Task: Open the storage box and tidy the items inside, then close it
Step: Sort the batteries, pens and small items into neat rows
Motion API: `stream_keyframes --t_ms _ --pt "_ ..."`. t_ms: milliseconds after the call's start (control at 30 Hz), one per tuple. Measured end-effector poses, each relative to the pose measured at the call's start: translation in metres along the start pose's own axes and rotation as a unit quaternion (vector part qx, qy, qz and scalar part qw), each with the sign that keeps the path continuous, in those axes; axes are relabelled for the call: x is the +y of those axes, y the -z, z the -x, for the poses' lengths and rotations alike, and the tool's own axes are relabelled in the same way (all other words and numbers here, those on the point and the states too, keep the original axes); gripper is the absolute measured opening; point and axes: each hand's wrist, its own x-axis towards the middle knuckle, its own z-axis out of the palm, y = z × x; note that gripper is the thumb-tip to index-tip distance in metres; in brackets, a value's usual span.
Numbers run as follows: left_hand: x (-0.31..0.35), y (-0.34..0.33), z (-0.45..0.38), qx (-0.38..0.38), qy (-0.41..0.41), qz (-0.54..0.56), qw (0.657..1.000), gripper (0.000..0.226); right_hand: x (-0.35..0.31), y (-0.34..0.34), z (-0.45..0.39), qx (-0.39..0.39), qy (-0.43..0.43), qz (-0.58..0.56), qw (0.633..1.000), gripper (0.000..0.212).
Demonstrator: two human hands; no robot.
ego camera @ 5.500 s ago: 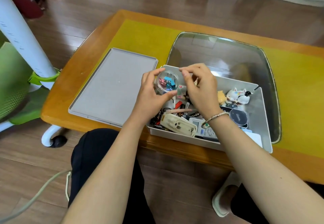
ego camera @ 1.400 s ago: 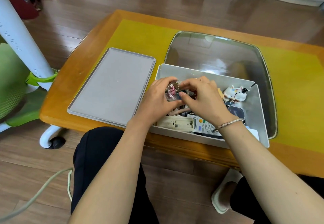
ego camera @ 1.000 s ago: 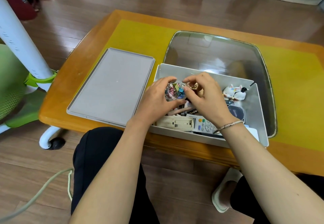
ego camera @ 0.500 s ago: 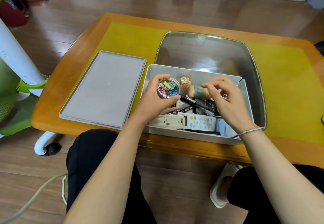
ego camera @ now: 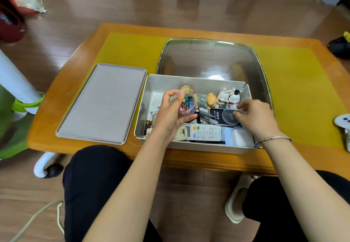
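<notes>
the left hand (ego camera: 171,112) is curled around one small clear jar (ego camera: 184,104) of coloured binder clips, holding it just above the left part of the one open storage box (ego camera: 197,148); thumb and fingers wrap its sides. the right hand (ego camera: 254,116) hangs over the right part of the box with its fingers loosely bent, their tips touching or just over one round clear lid (ego camera: 230,117); whether it actually grips the lid i cannot tell. one thin bracelet (ego camera: 274,139) circles the right wrist.

inside the box, under and between the hands: one white remote control (ego camera: 205,133) along the near wall, one black pen (ego camera: 206,116) lying slantwise above it, one black card (ego camera: 216,114) with white lettering under the clear lid, batteries (ego camera: 147,126) in the near left corner, too hidden to count. along the far wall stand one gold ball (ego camera: 186,89), one lying bear figure (ego camera: 205,100) and two white cat figures (ego camera: 228,95) pressed together. one pale block (ego camera: 238,137) fills the near right corner.

the box sits on the wooden counter (ego camera: 79,52), partly over one shiny metal tray (ego camera: 208,58). just beside it on the left lies its one grey lid (ego camera: 103,103), flat and off the box.
</notes>
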Motion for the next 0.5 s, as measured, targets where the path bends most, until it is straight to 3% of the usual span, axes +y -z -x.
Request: stream_keyframes --t_ms 167,367,500 --pt "-0.005 0.002 0.002 0.001 0.025 0.003 1.000 0.009 -0.016 -0.011 -0.003 -0.051 0.021 0.080 0.995 0.038" --pt "-0.005 0.000 0.000 -0.003 0.031 0.001 1.000 0.014 -0.025 -0.018 -0.007 -0.078 0.029 0.130 0.988 0.039" --pt "-0.005 0.001 0.001 -0.031 0.018 -0.011 0.999 0.043 -0.024 -0.019 -0.009 -0.072 0.038 0.146 0.986 0.030"
